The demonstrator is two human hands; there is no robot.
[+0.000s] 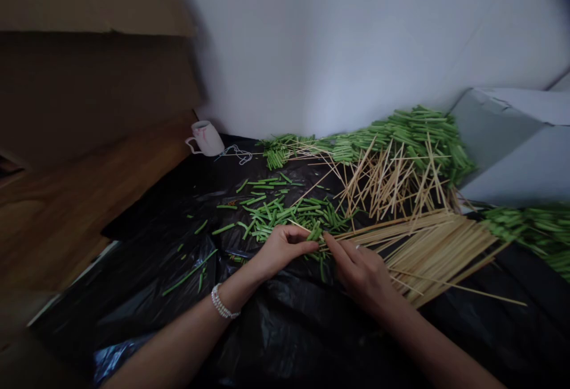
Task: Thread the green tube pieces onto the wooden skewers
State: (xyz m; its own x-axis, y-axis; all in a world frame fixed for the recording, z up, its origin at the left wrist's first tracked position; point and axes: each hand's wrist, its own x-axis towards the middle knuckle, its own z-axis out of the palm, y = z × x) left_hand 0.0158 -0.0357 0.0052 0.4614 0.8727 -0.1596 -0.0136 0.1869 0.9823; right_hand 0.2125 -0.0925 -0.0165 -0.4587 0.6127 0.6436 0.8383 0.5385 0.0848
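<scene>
My left hand [282, 250] pinches a thin wooden skewer [298, 225] whose tip points up and to the left past the fingers. Short cut green bean pieces [314, 233] sit on or against this skewer between my two hands. My right hand [363, 273] has its fingers closed at the right side of those pieces; what exactly its fingertips grip is partly hidden. Just beyond the hands lies a loose heap of cut green beans [271, 217]. Beside my right hand a bundle of bare wooden skewers [439, 252] is spread out.
Black plastic sheeting [285, 329] covers the work surface. Filled skewers of green beans [414, 133] are piled along the wall, their sticks pointing toward me. A white mug [208, 138] stands at the back left beside tangled string [240, 154]. A pale box [512, 145] is at the right.
</scene>
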